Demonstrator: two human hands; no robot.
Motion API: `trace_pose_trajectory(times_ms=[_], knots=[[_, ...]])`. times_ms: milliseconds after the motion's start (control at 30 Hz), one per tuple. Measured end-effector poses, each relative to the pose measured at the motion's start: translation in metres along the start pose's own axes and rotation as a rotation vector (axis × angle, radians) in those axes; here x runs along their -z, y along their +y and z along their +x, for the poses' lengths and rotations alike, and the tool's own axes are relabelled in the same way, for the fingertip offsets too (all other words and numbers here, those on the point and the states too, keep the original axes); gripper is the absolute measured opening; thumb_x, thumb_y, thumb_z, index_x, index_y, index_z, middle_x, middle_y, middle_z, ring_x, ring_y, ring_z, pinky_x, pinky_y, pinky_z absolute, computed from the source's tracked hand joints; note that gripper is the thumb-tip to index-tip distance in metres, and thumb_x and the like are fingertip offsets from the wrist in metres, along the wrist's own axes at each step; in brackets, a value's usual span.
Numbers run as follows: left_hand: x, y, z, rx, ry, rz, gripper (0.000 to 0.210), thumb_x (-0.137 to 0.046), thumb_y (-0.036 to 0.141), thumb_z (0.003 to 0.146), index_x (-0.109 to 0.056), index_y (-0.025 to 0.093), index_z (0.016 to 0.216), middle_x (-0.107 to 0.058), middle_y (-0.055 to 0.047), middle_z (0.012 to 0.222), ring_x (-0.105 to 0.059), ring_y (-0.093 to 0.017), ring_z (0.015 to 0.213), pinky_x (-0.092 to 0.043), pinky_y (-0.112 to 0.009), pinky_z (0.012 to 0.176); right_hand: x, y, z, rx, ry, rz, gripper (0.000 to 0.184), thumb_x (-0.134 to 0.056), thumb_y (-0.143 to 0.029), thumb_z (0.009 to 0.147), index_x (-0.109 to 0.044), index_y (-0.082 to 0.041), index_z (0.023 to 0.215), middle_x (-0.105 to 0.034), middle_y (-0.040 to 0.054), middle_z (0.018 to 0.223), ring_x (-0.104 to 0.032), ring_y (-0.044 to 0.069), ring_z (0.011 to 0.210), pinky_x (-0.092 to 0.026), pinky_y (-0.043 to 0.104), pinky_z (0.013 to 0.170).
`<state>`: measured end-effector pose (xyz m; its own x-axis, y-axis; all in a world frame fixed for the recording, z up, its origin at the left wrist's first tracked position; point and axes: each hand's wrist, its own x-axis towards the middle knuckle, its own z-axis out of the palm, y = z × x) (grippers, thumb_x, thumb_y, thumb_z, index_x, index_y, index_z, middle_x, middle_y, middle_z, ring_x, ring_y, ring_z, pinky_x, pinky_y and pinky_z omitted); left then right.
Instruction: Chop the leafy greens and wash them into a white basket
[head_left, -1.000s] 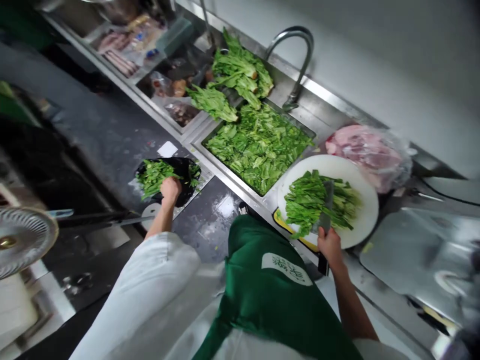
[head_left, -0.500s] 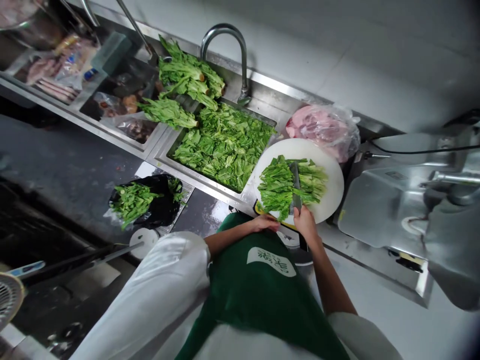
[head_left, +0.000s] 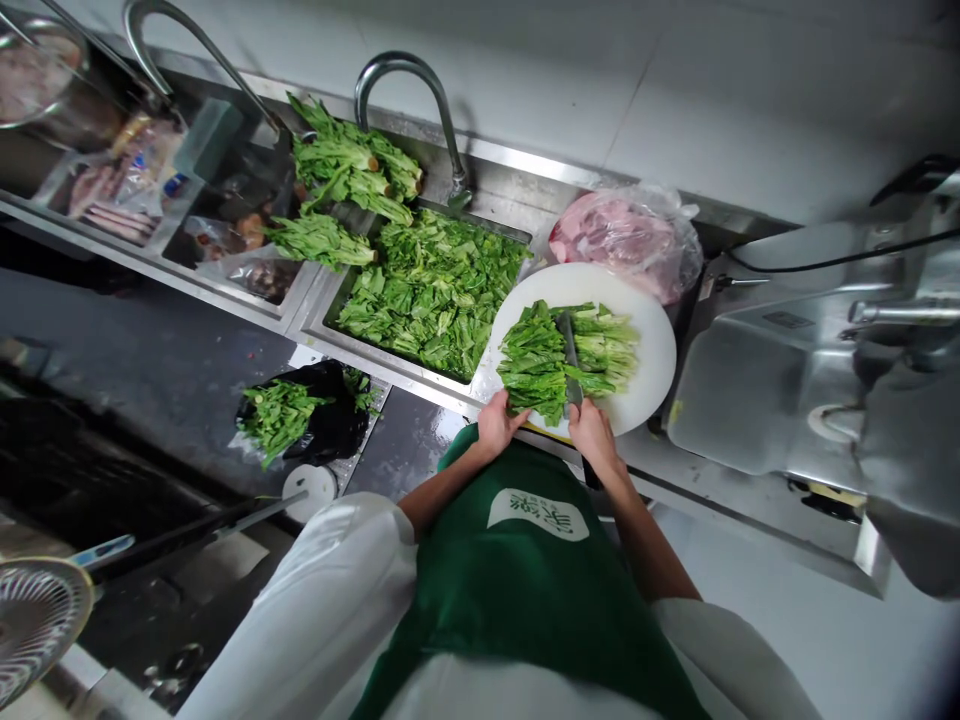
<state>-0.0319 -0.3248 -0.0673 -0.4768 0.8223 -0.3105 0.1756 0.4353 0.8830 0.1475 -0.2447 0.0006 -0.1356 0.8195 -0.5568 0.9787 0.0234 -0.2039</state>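
My right hand (head_left: 594, 438) grips the handle of a kitchen knife (head_left: 571, 352), whose blade lies across a bunch of leafy greens (head_left: 534, 358). Leaves are to the left of the blade and pale stalks to its right, all on a round white cutting board (head_left: 654, 362). At the board's near left edge is my left hand (head_left: 496, 426), thumb apart from the fingers, by the leaf tips. It looks open with nothing in it, though some fingertips are hard to make out.
Cut greens (head_left: 442, 295) fill the sink beside the board; whole heads (head_left: 349, 165) lie behind, near a faucet (head_left: 405, 60). Bagged raw meat (head_left: 626, 240) sits behind the board. A black bag (head_left: 326, 415) with trimmings is below left. Another metal sink (head_left: 742, 395) stands right.
My left hand has moved up and left from the apron to the board's edge, its thumb now apart. My right hand still holds the knife across the greens. The view has shifted slightly.
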Motion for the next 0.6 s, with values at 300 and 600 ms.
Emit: trace_pose_trajectory(times_ms=[300, 600], knots=[[0.004, 0.05, 0.032, -0.472, -0.175, 0.657, 0.097, -0.093, 0.022, 0.064, -0.048, 0.036, 0.15, -0.021, -0.013, 0.167, -0.004, -0.049, 0.153, -0.019, -0.065, 0.117, -0.001, 0.002, 0.002, 0.032, -0.009, 0.01, 0.034, -0.038, -0.028, 0.105, -0.06, -0.011, 0.123, -0.073, 0.0166, 0.108, -0.068, 0.025, 0.101, -0.043, 0.03, 0.084], [-0.008, 0.06, 0.137, -0.44, -0.4, 0.621, 0.095, -0.094, 0.022, 0.057, -0.054, 0.018, 0.144, -0.048, -0.025, 0.14, -0.036, -0.051, 0.138, -0.021, -0.065, 0.115, -0.003, 0.004, 0.004, 0.053, -0.011, 0.0, 0.034, -0.037, -0.028, 0.105, -0.065, -0.012, 0.114, -0.072, 0.0174, 0.114, -0.068, 0.026, 0.106, -0.044, 0.03, 0.086]])
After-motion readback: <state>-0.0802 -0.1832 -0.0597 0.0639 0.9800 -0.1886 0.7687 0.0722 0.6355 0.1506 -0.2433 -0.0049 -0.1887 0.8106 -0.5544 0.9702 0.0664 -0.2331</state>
